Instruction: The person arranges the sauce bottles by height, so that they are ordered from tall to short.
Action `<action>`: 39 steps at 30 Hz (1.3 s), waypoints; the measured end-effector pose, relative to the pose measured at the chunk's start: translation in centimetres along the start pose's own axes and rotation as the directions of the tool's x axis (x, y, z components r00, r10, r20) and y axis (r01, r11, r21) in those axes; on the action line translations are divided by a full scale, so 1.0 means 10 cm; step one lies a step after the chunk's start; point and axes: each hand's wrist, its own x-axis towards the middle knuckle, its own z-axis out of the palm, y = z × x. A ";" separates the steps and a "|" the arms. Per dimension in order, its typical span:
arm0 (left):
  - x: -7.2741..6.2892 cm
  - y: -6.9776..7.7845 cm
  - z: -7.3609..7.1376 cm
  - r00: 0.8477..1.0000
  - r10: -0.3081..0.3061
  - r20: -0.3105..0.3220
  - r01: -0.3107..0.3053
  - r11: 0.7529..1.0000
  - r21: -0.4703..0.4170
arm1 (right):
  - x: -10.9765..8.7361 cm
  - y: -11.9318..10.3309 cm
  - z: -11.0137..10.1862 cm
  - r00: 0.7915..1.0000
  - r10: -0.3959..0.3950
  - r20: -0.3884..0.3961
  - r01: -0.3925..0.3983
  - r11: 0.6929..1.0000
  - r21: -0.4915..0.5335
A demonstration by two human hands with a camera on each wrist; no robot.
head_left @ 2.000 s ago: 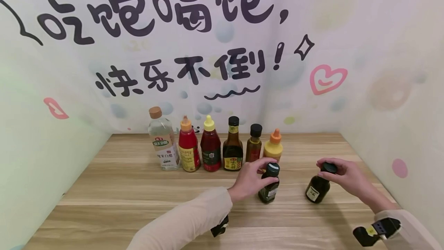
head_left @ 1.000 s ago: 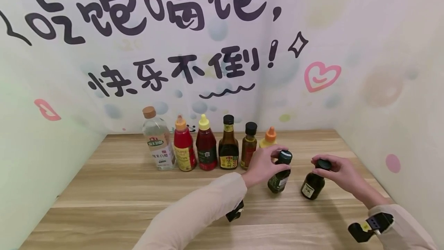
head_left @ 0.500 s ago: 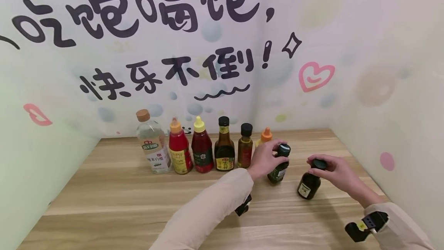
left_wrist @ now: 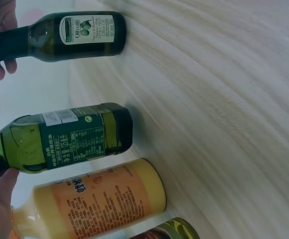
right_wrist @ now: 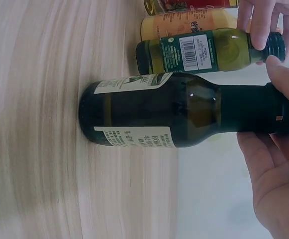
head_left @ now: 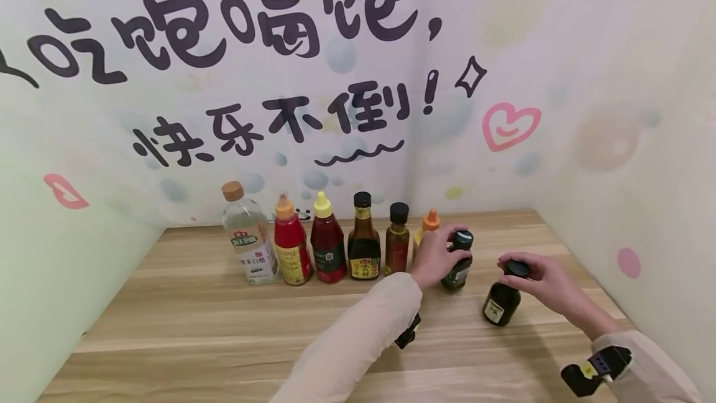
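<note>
My left hand [head_left: 439, 255] grips a green olive oil bottle [head_left: 457, 273] by its dark cap and neck. That bottle stands upright at the right end of the row, beside the yellow squeeze bottle [left_wrist: 102, 201]. Whether its base fully touches the table is hard to tell. Farther right and nearer me, my right hand [head_left: 550, 285] pinches the neck of a darker olive oil bottle [right_wrist: 139, 112] between thumb and fingers. This one is upright with its base at the wood surface, apart from the green bottle. My left hand partly hides the yellow bottle in the head view.
Leftward along the back run a small black-capped bottle [head_left: 398, 247], a brown sauce bottle [head_left: 363, 247], a dark red squeeze bottle [head_left: 329, 247], a red squeeze bottle [head_left: 291, 247] and clear white vinegar [head_left: 250, 247]. A printed cloth [head_left: 291, 73] hangs behind the wooden table [head_left: 196, 334].
My left hand has carried the green olive oil bottle back and rightward, to the yellow squeeze bottle's right side. My right hand keeps holding the dark bottle in about the same place.
</note>
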 end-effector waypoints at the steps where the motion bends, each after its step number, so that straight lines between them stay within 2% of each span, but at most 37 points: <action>1: 0.00 0.00 0.01 1.000 0.005 -0.003 -0.005 1.000 0.006 | 0.00 0.00 0.00 1.000 0.002 0.001 -0.002 1.000 0.001; 15: 0.02 -0.08 0.07 0.998 0.045 -0.036 -0.042 0.997 0.070 | 0.02 0.03 0.01 1.000 -0.012 0.000 0.012 1.000 0.028; 22: 0.01 -0.12 0.09 0.997 0.023 -0.077 -0.020 0.999 0.043 | 0.03 0.02 0.02 1.000 0.000 0.005 -0.001 0.999 0.049; 33: 0.06 -0.13 0.17 0.997 -0.049 -0.056 0.052 0.997 0.056 | 0.00 0.03 0.04 1.000 0.018 0.008 -0.019 0.998 0.054; 39: 0.12 -0.12 0.21 0.997 -0.054 -0.062 0.057 0.997 0.045 | -0.01 0.02 0.02 1.000 0.000 -0.014 0.000 0.999 0.052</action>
